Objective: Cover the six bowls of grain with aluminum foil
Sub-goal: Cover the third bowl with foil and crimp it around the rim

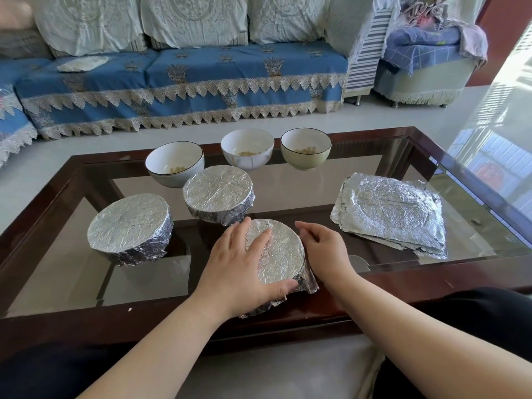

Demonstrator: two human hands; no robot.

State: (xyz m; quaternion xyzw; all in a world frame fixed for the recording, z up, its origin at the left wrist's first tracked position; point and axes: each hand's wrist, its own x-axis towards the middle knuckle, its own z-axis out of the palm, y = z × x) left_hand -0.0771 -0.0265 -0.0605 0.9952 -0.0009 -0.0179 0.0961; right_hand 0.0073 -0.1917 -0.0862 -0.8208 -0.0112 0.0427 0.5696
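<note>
While pressing foil onto nearest bowl at six o'clock: left hand flat on top, fingers spread; right hand loosely curled against rim. Three foil-covered bowls, three open bowls at twelve, one foil stack at three. Glass table; blue sofa behind.

Table: your glass-topped coffee table with its dark wooden frame fills the middle of the frame.
Sofa: across the upper left you see a blue patterned cover with a lace fringe.
Cushions: pale lace-covered ones line the top edge.
Armchair: upper right, piled with cloths (blue checked among them).
Floor: pale and glossy, sunlit at the right edge.
</note>
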